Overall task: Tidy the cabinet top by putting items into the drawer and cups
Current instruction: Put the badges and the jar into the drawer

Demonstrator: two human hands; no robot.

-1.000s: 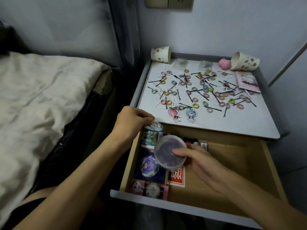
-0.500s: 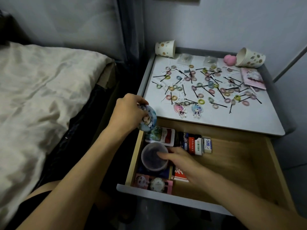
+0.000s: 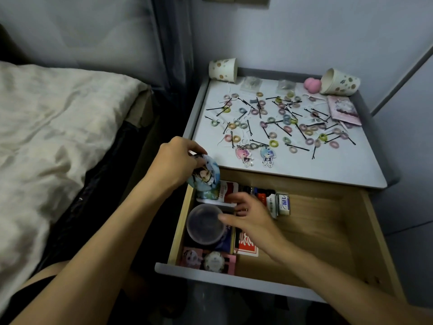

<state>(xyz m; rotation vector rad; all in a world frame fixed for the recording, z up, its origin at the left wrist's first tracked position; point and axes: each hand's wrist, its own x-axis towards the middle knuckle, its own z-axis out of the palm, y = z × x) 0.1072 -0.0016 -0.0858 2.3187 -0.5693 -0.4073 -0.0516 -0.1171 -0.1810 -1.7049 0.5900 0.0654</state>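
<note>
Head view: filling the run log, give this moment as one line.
left hand: grips round badge | right hand: thumb touches tub | drawer: open | cabinet top: cluttered

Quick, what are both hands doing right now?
Left hand: holding the round badge.
Right hand: open, thumb at the plastic tub in the drawer.

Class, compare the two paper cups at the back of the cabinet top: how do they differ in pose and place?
The left cup is in the back left corner with its mouth out of view. The right cup lies on its side in the back right corner, mouth facing left, inside showing. The right cup has a pink ball beside its mouth; the left cup has none. Both are pale with coloured spots.
</note>
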